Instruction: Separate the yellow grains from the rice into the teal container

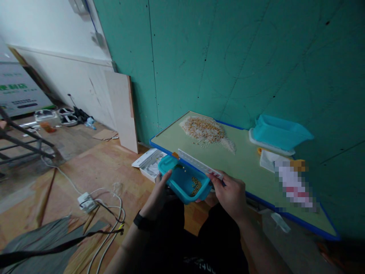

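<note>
At the far left, a white sign with green lettering (17, 89) stands behind a clear plastic tub (45, 114) on the floor. Nearer, a white plastic power block (87, 201) lies on the brown wooden flooring (68, 180) among looping cables. A pale rectangular board (122, 110) leans against the green wall panel (194, 57), and a white cardboard box (144, 156) with a raised flap sits just beside the counter's near left edge.

The left hand (158, 194), with a black wristband (144, 221), grips the left end of a rectangular turquoise plastic container (184, 182), its thumb over the rim and its fingers curled below. The container is held above the lap, at the counter's near edge, and round yellow beans (196, 186) gather at its right end.

Along the container's far rim runs a flat, narrow white strip (196, 162), its right end pinched between the thumb and fingers of the right hand (232, 194), with no gap left between them. Whether that hand's lower fingers also touch the container is hard to tell.

Beyond, a mixed heap of white grains and golden beans (203, 129) spreads over the blue-edged, pale green counter (239, 163). Farther right are a turquoise plastic bin (281, 133) on a white tray (256, 143) and a blurred-out package (293, 188).
</note>
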The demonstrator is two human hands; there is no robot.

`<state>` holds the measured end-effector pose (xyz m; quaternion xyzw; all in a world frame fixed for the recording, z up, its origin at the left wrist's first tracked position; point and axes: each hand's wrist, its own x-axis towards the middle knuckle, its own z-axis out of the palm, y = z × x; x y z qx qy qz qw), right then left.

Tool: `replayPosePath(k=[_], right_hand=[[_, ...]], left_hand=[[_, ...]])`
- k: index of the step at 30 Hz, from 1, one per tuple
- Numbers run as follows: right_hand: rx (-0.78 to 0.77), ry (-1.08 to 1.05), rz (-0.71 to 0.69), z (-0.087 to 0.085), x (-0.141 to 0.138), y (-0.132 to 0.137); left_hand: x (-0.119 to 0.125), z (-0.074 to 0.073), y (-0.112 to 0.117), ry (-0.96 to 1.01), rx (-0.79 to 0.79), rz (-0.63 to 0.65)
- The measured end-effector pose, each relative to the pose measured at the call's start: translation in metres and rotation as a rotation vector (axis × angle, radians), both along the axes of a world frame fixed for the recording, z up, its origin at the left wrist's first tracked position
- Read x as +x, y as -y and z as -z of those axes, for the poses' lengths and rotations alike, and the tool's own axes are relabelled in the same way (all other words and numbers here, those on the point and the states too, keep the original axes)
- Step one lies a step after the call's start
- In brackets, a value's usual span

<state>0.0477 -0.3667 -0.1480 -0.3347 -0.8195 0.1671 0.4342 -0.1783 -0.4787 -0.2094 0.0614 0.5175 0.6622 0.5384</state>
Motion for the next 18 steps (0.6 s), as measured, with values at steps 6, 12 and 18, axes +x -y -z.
replayPosePath(k=[6, 12, 18], right_hand=[[0.002, 0.012, 0.234, -0.009, -0.002, -0.072], [0.019, 0.131, 0.392, -0.013, 0.002, -0.124], [0.034, 0.140, 0.381, -0.006, 0.005, -0.117]], left_hand=[[-0.010, -0.009, 0.009, -0.090, 0.025, 0.002], [-0.021, -0.006, 0.010, -0.101, -0.004, -0.017], [-0.021, 0.007, 0.008, -0.136, 0.012, -0.010]])
